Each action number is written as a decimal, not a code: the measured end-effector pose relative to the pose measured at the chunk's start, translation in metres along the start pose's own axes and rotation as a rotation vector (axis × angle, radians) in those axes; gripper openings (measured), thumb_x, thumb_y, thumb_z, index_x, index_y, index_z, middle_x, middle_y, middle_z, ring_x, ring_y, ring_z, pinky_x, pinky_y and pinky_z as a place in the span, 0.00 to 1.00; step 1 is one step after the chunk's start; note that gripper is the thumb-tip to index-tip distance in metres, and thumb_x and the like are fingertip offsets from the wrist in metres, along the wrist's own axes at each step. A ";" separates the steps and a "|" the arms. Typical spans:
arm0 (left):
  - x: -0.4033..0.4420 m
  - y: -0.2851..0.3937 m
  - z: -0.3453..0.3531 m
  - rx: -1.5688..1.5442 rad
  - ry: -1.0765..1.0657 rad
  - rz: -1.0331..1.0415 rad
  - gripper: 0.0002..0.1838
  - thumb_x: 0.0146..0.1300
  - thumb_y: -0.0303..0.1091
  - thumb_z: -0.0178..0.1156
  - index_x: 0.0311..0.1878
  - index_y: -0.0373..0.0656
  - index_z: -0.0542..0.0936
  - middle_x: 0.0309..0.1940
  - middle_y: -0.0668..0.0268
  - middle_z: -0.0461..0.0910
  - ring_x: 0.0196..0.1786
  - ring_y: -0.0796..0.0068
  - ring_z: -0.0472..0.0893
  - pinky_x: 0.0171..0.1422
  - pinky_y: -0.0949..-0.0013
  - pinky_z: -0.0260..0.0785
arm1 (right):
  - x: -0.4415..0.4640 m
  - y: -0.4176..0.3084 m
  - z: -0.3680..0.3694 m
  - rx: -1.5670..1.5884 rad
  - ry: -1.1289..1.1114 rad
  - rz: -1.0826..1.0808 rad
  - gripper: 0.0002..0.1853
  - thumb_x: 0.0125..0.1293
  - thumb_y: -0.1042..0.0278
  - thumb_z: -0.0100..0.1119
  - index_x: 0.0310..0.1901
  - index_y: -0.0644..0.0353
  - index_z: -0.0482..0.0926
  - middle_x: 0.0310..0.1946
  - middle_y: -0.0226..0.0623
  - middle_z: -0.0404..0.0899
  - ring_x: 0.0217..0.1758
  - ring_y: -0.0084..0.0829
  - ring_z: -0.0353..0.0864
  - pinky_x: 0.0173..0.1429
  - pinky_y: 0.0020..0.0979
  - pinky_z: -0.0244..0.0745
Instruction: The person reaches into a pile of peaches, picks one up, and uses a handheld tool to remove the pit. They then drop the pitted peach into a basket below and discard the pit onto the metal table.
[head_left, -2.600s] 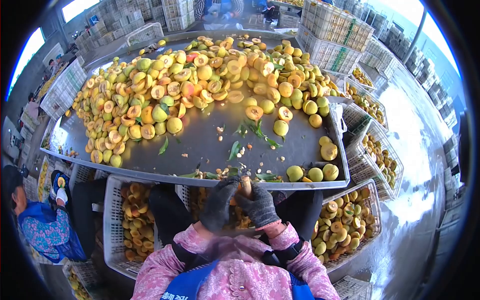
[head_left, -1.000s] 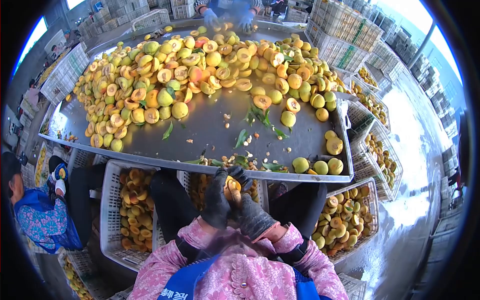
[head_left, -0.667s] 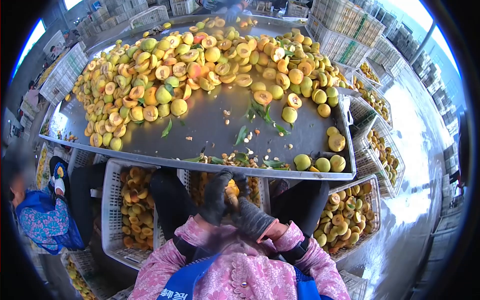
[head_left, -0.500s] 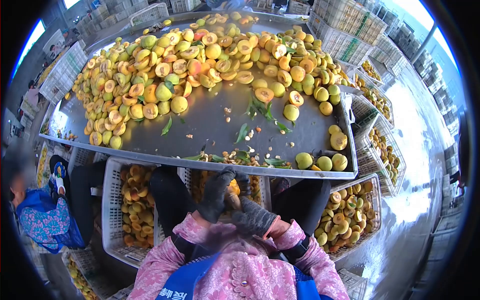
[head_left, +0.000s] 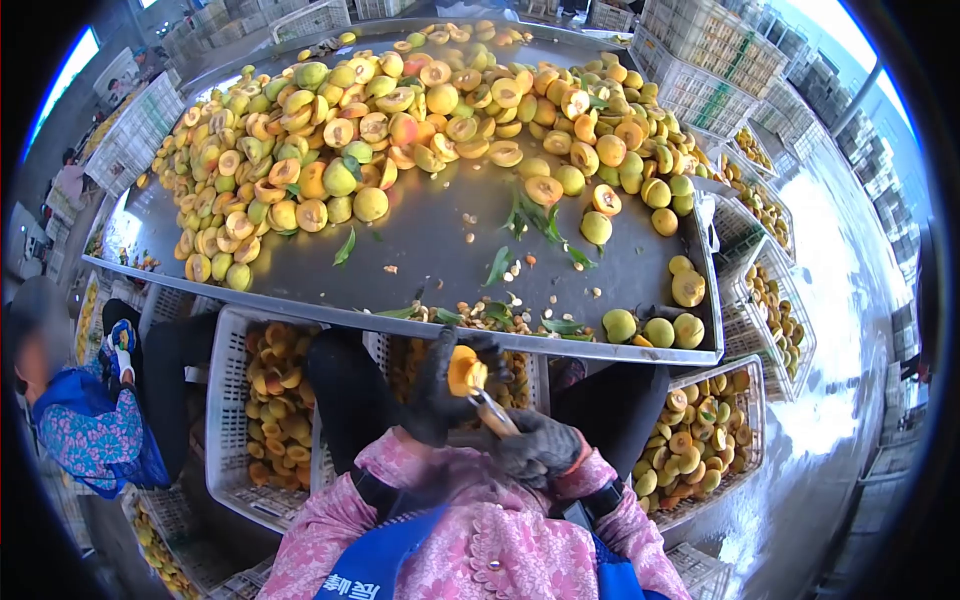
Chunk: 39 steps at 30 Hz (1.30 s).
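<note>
My left hand (head_left: 436, 388), in a dark glove, holds a yellow-orange fruit half (head_left: 466, 370) just past the near edge of the metal table. In my gloved right hand (head_left: 537, 447) is a small tool (head_left: 494, 412) with a wooden handle and a metal end. The metal end points at the fruit and appears to touch it. Below both hands a crate of fruit pieces (head_left: 402, 358) is partly hidden. A large heap of halved and whole fruit (head_left: 330, 130) covers the far part of the metal table (head_left: 420, 255).
Crates of fruit stand at my left (head_left: 228, 400) and right (head_left: 752, 420). More crates line the table's right side. Leaves (head_left: 500, 264) and pits lie on the table. A co-worker (head_left: 95, 420) sits at the far left. Stacked crates (head_left: 705, 60) rise behind.
My right hand has moved down and right from my left hand, so the tool and the fruit now show more plainly. The co-worker's blue-gloved hands across the table have gone from view.
</note>
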<state>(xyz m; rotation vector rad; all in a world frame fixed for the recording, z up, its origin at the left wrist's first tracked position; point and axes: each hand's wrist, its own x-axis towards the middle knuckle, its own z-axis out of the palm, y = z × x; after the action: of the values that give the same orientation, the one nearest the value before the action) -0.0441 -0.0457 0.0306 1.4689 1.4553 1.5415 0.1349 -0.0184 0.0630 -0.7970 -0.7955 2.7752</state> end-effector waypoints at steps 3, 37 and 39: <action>0.016 0.019 -0.019 -0.367 -0.033 -0.342 0.13 0.66 0.28 0.49 0.51 0.32 0.74 0.37 0.58 0.78 0.43 0.70 0.78 0.49 0.70 0.71 | 0.002 0.017 -0.029 -0.370 0.029 -0.042 0.15 0.61 0.70 0.54 0.50 0.61 0.71 0.25 0.32 0.72 0.23 0.21 0.72 0.24 0.25 0.66; 0.171 -0.074 -0.113 -0.666 -0.064 -0.375 0.17 0.64 0.28 0.52 0.54 0.30 0.70 0.51 0.54 0.76 0.52 0.67 0.78 0.58 0.66 0.71 | 0.034 0.059 -0.120 -1.942 0.208 -0.654 0.10 0.62 0.68 0.53 0.45 0.59 0.73 0.38 0.43 0.75 0.29 0.34 0.75 0.34 0.32 0.71; 0.151 -0.056 -0.105 -0.850 -0.058 -0.501 0.17 0.64 0.26 0.52 0.55 0.30 0.70 0.52 0.54 0.76 0.53 0.66 0.77 0.59 0.64 0.71 | 0.017 0.020 -0.075 -1.267 0.254 -0.344 0.10 0.63 0.69 0.53 0.45 0.59 0.73 0.33 0.34 0.74 0.29 0.25 0.72 0.33 0.28 0.69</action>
<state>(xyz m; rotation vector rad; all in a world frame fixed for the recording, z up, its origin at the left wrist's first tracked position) -0.1947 0.0731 0.0475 0.5845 0.8426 1.4821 0.1606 0.0036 -0.0090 -0.9514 -2.3456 1.5751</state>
